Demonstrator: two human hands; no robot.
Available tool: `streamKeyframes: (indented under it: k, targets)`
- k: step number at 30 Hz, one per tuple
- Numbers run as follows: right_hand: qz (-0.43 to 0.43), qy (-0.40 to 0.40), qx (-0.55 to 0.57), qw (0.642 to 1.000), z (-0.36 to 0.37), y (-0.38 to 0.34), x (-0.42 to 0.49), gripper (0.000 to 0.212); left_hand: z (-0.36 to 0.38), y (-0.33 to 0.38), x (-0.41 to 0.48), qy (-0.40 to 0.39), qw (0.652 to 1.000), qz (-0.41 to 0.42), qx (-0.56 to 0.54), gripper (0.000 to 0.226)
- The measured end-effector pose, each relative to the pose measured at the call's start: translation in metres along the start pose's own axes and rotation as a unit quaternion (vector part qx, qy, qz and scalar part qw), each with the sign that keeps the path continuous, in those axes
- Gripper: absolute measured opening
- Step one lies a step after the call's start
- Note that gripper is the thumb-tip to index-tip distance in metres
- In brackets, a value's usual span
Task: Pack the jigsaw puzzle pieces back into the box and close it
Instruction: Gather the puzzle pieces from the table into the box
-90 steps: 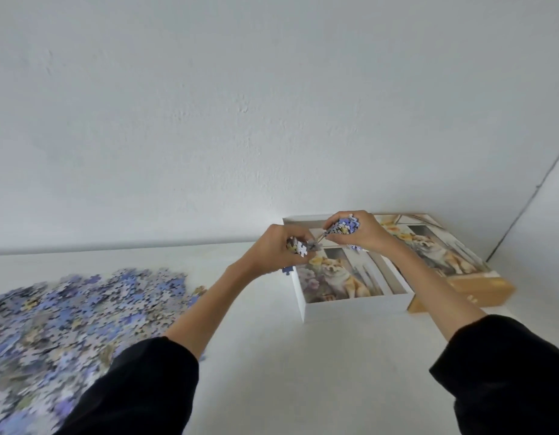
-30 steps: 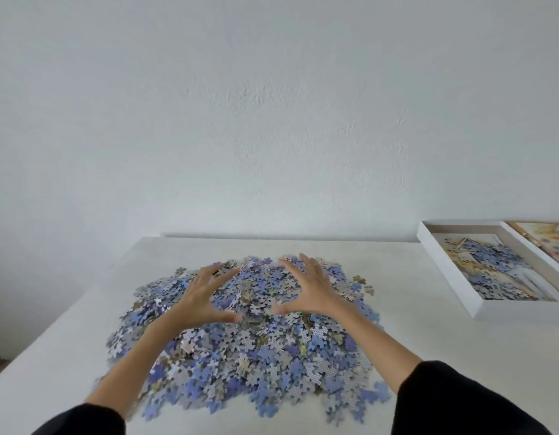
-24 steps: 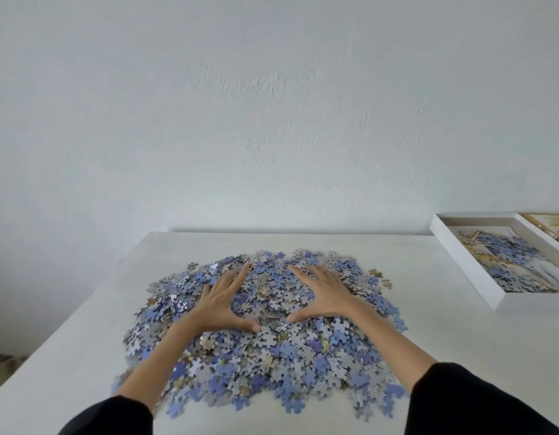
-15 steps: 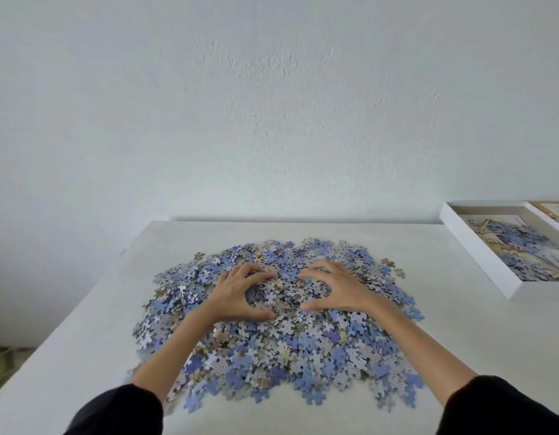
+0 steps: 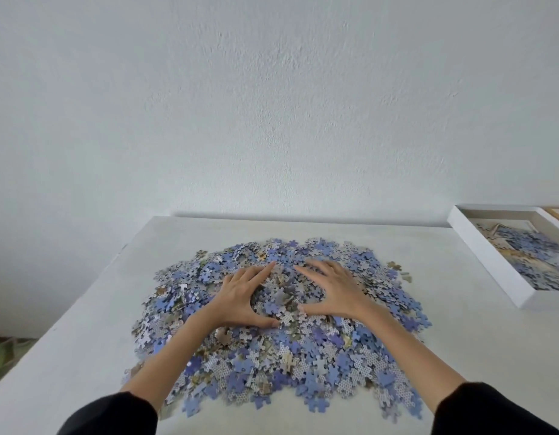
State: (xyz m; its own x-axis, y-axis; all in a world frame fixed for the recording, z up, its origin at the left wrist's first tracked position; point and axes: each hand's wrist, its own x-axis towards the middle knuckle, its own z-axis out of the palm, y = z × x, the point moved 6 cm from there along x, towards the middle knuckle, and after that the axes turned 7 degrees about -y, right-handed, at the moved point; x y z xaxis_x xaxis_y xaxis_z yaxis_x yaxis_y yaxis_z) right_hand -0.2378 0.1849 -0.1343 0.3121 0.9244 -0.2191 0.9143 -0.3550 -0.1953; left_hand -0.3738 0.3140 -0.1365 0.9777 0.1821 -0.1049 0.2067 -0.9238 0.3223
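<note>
White surface (image 5: 83, 340) against a plain wall (image 5: 271, 105). Left hand (image 5: 240, 296) and right hand (image 5: 334, 290), fingers straight and spread, press flat on the puzzle pieces (image 5: 271, 365), framing a mound between them (nothing gripped); the open box (image 5: 487, 262) lies well to the right, nearer the right hand.

A plain white, lightly textured wall (image 5: 271, 105) rises behind a white table (image 5: 83, 309), a thin shadow marking where the two meet. Soft, even light fills the room. A blurred greenish patch (image 5: 1, 356) shows below the table's left edge.
</note>
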Motion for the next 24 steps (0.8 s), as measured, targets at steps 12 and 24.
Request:
streamKeyframes:
  k: [12,24]
  targets:
    - [-0.047,0.097,0.084,0.991,-0.002,-0.018,0.004,0.049,-0.012,0.005,0.004,0.093,0.99,0.034,-0.103,0.04]
    - [-0.103,0.168,0.289,0.937,-0.032,-0.004,-0.006,0.012,-0.04,0.011,0.007,0.131,0.965,0.044,-0.224,0.028]
